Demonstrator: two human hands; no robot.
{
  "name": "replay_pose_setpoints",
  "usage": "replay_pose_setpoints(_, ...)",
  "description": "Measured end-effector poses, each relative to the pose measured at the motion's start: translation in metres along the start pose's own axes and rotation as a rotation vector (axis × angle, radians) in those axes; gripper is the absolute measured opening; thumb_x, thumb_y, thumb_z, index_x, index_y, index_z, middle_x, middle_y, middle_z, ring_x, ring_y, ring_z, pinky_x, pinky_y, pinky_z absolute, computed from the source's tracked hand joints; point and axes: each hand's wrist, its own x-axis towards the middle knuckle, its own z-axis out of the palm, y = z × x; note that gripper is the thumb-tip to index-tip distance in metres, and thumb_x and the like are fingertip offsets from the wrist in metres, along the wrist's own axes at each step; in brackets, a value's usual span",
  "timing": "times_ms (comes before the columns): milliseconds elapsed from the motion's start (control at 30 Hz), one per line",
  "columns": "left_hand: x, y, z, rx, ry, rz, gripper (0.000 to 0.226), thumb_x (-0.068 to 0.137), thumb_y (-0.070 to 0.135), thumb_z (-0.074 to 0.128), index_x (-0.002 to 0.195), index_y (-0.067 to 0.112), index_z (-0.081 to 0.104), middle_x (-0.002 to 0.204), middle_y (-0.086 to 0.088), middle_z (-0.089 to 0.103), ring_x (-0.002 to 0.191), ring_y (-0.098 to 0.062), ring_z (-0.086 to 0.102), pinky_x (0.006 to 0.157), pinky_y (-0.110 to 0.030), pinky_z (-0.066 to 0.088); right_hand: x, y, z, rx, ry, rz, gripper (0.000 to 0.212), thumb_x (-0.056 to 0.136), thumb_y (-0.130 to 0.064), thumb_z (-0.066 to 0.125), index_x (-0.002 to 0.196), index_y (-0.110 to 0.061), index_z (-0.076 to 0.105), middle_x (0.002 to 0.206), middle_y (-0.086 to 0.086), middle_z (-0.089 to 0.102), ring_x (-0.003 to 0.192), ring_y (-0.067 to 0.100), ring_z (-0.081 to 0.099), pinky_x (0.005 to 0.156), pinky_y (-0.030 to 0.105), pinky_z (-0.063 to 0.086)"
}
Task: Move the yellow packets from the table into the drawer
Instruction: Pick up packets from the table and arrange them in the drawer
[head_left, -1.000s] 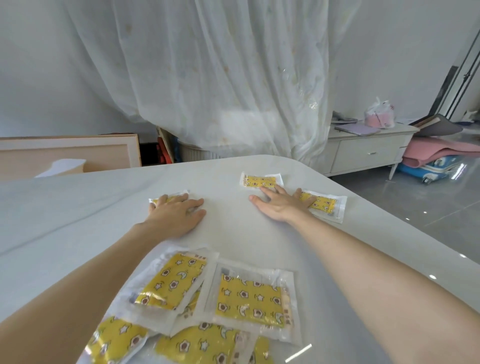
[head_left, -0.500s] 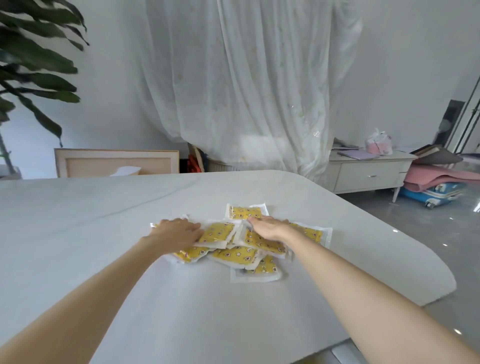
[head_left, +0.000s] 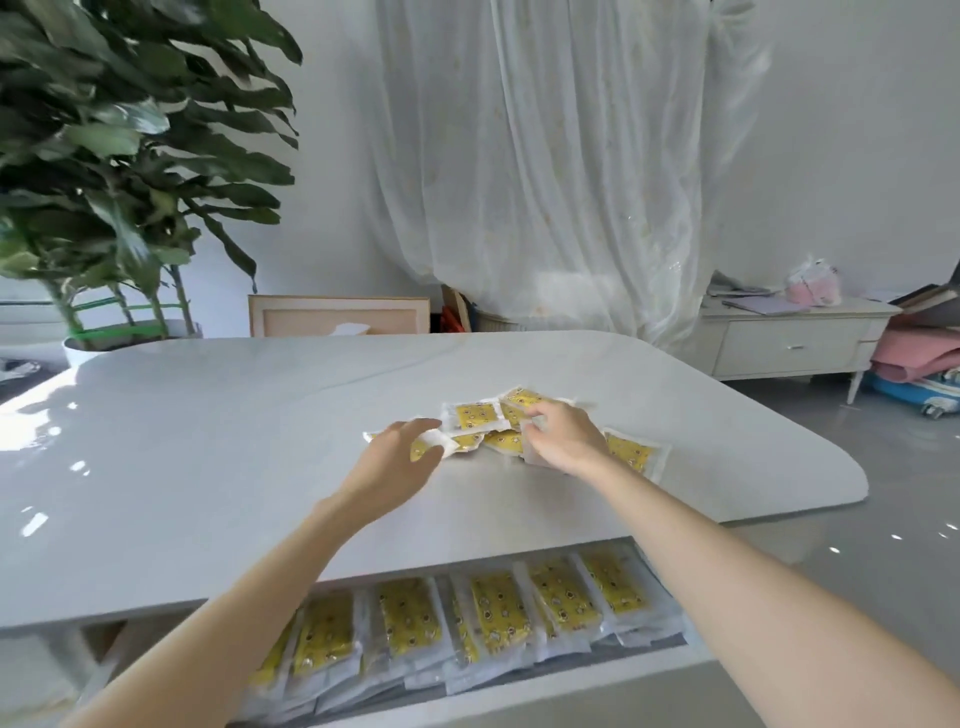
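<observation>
Several yellow packets (head_left: 477, 415) in clear wrappers lie in a loose pile on the white table (head_left: 208, 467), right of centre. My left hand (head_left: 395, 462) reaches onto the pile's left edge with its fingers fairly straight, touching a packet (head_left: 435, 442); motion blur hides the exact contact. My right hand (head_left: 563, 441) sits on the pile's right side with fingers curled round packet edges. One packet (head_left: 631, 454) pokes out to the right of that hand. Below the table's near edge the drawer (head_left: 519, 693) stands open, with several yellow packets (head_left: 493, 618) lined up inside.
A large potted plant (head_left: 119, 171) stands at the table's far left. A framed board (head_left: 337, 314) leans behind the table, under a white curtain (head_left: 545, 156). A low white cabinet (head_left: 789, 343) with clutter and a pink bundle (head_left: 914, 348) stand at the right.
The view has pulled back and the open drawer now shows below the table edge. Both hands swept the scattered packets into one pile; the right hand's fingers have curled onto them.
</observation>
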Motion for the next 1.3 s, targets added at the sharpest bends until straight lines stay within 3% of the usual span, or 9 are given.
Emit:
replay_pose_setpoints(67,-0.022,0.012,0.001,0.022,0.072,0.074,0.032,0.094,0.023,0.051,0.126,0.025,0.057,0.124,0.001,0.057,0.113,-0.019,0.053,0.086,-0.022,0.037,-0.011,-0.007,-0.002,-0.033,-0.089,-0.046,0.038,0.095,-0.028,0.048,0.132,-0.024,0.055,0.140,-0.001,0.052,0.123,0.021,0.052,0.097,0.032,0.043)
replay_pose_setpoints(167,-0.053,0.017,0.008,0.061,0.160,0.146,0.028,0.094,0.021,0.049,0.121,0.027,0.058,0.116,0.005,0.056,0.112,-0.017,0.050,0.090,-0.026,0.041,-0.026,-0.009,0.005,-0.129,-0.193,-0.069,0.044,0.093,-0.030,0.051,0.136,-0.026,0.049,0.144,0.002,0.048,0.126,0.023,0.050,0.099,0.034,0.042)
replay_pose_setpoints(367,-0.112,-0.003,0.038,0.370,0.182,0.183,0.038,0.100,0.028,0.033,0.137,0.035,0.040,0.143,0.006,0.039,0.135,-0.017,0.032,0.112,-0.033,0.019,-0.056,0.012,0.022,-0.260,-0.303,-0.123,0.058,0.092,-0.032,0.046,0.148,-0.027,0.032,0.158,0.001,0.025,0.142,0.023,0.030,0.113,0.043,0.032)
replay_pose_setpoints(433,-0.122,-0.007,0.041,0.422,0.119,0.142,0.043,0.102,0.033,0.026,0.144,0.038,0.028,0.155,0.003,0.023,0.145,-0.021,0.015,0.118,-0.041,0.008,-0.065,0.015,0.021,-0.282,-0.306,-0.144,0.056,0.095,-0.032,0.043,0.149,-0.025,0.031,0.158,0.001,0.023,0.143,0.022,0.027,0.114,0.043,0.029)
replay_pose_setpoints(633,-0.136,-0.015,0.045,0.600,0.013,0.108,0.066,0.082,0.061,0.000,0.147,0.048,-0.001,0.160,0.005,-0.008,0.148,-0.023,-0.011,0.112,-0.045,-0.015,-0.079,0.016,0.012,-0.293,-0.282,-0.174,0.054,0.094,-0.031,0.048,0.147,-0.025,0.035,0.157,0.001,0.027,0.142,0.023,0.030,0.112,0.043,0.033)
replay_pose_setpoints(800,-0.155,-0.006,0.046,0.541,0.018,0.121,0.067,0.084,0.068,0.001,0.147,0.047,0.005,0.160,0.008,0.009,0.148,-0.025,-0.001,0.116,-0.051,-0.008,-0.082,0.025,0.001,-0.255,-0.202,-0.158,0.055,0.093,-0.026,0.052,0.145,-0.025,0.037,0.153,0.001,0.030,0.138,0.023,0.033,0.103,0.041,0.040)
replay_pose_setpoints(1033,-0.170,0.005,0.045,0.607,0.032,0.058,0.069,0.080,0.067,0.003,0.146,0.049,0.001,0.157,0.007,0.018,0.147,-0.026,0.010,0.117,-0.051,-0.002,-0.066,0.035,-0.008,-0.200,-0.136,-0.104,0.057,0.091,-0.019,0.051,0.146,-0.023,0.037,0.153,0.003,0.032,0.141,0.026,0.027,0.106,0.041,0.036)
replay_pose_setpoints(1167,-0.147,0.019,0.037,0.551,0.121,0.040,0.058,0.090,0.061,0.016,0.145,0.043,0.023,0.140,0.009,0.045,0.131,-0.019,0.040,0.116,-0.043,0.019,-0.050,0.043,-0.004,-0.208,-0.118,-0.102,0.060,0.090,-0.018,0.050,0.147,-0.022,0.033,0.154,0.004,0.030,0.141,0.027,0.027,0.108,0.042,0.035)
replay_pose_setpoints(1300,-0.083,0.025,0.031,0.449,0.125,-0.047,0.045,0.098,0.046,0.028,0.142,0.035,0.033,0.141,0.000,0.044,0.126,-0.027,0.044,0.100,-0.040,0.036,-0.037,0.049,0.006,-0.213,-0.115,-0.123,0.062,0.092,-0.029,0.050,0.150,-0.020,0.027,0.157,0.003,0.027,0.144,0.026,0.024,0.112,0.045,0.030)
